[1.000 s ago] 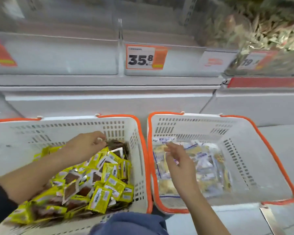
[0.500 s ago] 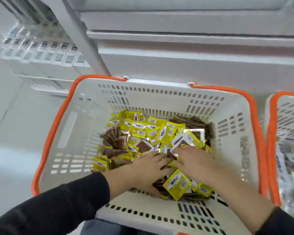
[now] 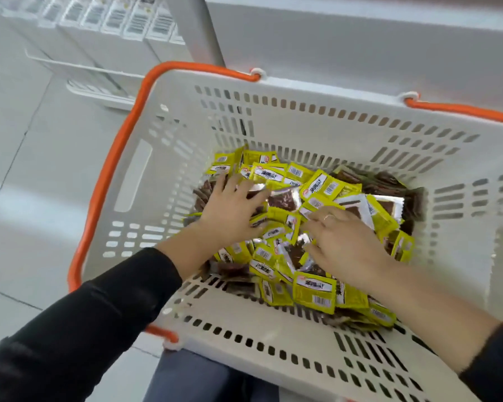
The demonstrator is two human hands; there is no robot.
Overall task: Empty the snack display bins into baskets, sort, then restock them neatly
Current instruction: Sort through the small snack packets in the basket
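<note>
Head view: a white slotted basket (image 3: 273, 117) with an orange rim sits on the pale floor, and its bottom is covered with a loose heap of small snack packets (image 3: 314, 291), most of them yellow with white labels and barcodes, mixed with clear-fronted ones showing dark brown contents. The heap fills the basket floor from the near wall to the far wall and piles thicker toward the right side.

The left hand (image 3: 230, 210) lies palm down on the left part of the heap. Its fingers (image 3: 256, 195) are spread wide and nearly straight, pressing flat on a clear packet and the yellow ones around it; nothing is pinched or closed in.

The right hand (image 3: 346, 242) lies palm down on the middle of the heap, just right of the left hand. Its fingers are extended with a slight bend, pointing left across the packets, and a thin ring shows on one of them. The fingertips touch yellow and clear packets; whether any packet is caught under them cannot be told. The two hands are close but apart.

Both forearms come in from the near edge in black sleeves (image 3: 99, 314) pushed up from the wrists. A white shelf unit (image 3: 360, 47) stands beyond the basket.
</note>
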